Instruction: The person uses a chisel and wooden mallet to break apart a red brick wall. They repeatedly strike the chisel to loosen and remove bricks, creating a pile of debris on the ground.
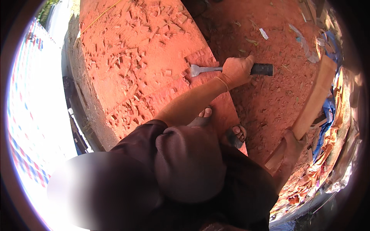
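Observation:
My left hand (237, 72) is closed round a wide flat chisel (264, 69), held nearly level. Its steel blade rests on a large reddish wooden slab (165, 56), against a stepped row of cut notches (200, 57). The dark handle end sticks out past the slab's right edge. Off to the right, my right hand (293, 148) grips a long wooden club (317, 94). The club is tilted, its thick end raised up and away from the chisel. Loose wood chips (133, 57) lie thickly over the slab.
My sandalled feet (204, 116) are at the slab's near right part. Reddish ground (277, 88) with chips and a white scrap (263, 34) lies right of it. Crumpled blue and orange sheets (329, 111) line the far right. A yellow strip (102, 16) crosses the slab's far left.

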Demonstrator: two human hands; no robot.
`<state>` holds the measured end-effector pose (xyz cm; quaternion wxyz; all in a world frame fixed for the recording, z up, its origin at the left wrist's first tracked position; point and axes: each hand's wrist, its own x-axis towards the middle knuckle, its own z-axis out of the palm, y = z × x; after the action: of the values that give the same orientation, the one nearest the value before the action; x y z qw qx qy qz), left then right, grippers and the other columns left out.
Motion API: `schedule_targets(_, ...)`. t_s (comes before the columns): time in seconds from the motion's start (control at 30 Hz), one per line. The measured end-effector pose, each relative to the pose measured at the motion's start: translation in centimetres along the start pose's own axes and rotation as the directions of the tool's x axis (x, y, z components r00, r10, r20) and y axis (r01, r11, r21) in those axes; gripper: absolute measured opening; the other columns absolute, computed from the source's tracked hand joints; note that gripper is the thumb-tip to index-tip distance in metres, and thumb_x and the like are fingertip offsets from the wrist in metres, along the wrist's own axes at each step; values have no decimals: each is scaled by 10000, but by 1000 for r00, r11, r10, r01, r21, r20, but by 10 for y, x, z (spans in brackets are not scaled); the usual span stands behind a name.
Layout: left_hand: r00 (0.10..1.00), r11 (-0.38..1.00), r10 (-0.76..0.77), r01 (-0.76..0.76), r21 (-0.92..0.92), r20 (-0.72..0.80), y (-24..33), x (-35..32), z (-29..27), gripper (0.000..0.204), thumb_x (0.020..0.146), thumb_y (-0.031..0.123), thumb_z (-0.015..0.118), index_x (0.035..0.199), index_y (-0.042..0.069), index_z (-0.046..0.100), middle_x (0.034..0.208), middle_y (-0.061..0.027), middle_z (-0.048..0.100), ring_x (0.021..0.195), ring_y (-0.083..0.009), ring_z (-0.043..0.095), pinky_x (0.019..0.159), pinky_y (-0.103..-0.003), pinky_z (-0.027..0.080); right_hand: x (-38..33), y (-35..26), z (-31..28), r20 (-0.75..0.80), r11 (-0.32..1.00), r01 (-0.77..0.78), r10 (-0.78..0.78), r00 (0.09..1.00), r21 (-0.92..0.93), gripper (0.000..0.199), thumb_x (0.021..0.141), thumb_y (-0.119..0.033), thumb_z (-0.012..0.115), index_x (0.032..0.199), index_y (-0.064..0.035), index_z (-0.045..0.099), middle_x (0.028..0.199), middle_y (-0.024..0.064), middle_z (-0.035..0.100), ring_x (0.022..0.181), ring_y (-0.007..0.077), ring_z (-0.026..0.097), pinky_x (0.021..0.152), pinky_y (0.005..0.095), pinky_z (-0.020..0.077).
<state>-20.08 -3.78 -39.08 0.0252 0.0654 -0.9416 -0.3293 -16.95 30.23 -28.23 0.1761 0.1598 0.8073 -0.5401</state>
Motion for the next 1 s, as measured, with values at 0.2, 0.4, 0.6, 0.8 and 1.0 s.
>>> schedule_targets(0.2, 1000, 999, 20, -21, -33, -23, 1, -5, 7, 320, 718, 202, 803, 916, 75, 586, 714, -128, 688, 698, -343, 712, 600, -455, 552, 41, -153, 12, -510, 763, 359, -45, 859, 537, 230, 942, -251, 567, 926, -21, 558, 843, 63, 577, 857, 192, 581, 828, 362, 483)
schedule_targets(0.4, 999, 1000, 22, -21, -9, 33, -7, -20, -10, 317, 693, 175, 793, 914, 87, 584, 732, -122, 691, 722, -334, 714, 616, -456, 554, -15, 2, 108, 153, 947, -119, 171, 973, -300, 366, 767, -81, 704, 1088, 46, 582, 844, 73, 606, 700, 154, 565, 631, 324, 495)
schedule_targets(0.6, 969, 968, 232, -220, -122, 88, 14, -86, -20, 340, 663, 180, 791, 937, 114, 600, 763, -88, 698, 721, -325, 711, 619, -447, 557, -34, 34, 26, -142, 985, -171, 172, 975, 18, 326, 785, -83, 717, 1063, 16, 581, 755, 66, 599, 592, 154, 559, 538, 308, 470)
schedule_targets(0.8, 994, 985, 110, -108, -137, 5, 4, -58, -28, 328, 654, 181, 783, 934, 130, 620, 762, -77, 695, 719, -318, 704, 616, -450, 546, -33, -27, -16, -208, 980, -95, 131, 969, 174, 336, 810, -104, 734, 1086, 17, 586, 743, 72, 594, 583, 179, 570, 536, 310, 487)
schedule_targets(1.0, 984, 986, 76, -99, -137, -161, 0, -31, -40, 301, 669, 182, 753, 938, 140, 623, 705, -84, 675, 673, -334, 689, 590, -462, 531, -13, -27, -107, -392, 980, 116, -44, 919, 161, 326, 873, -244, 719, 1060, 4, 622, 807, 68, 600, 759, 171, 578, 716, 320, 470)
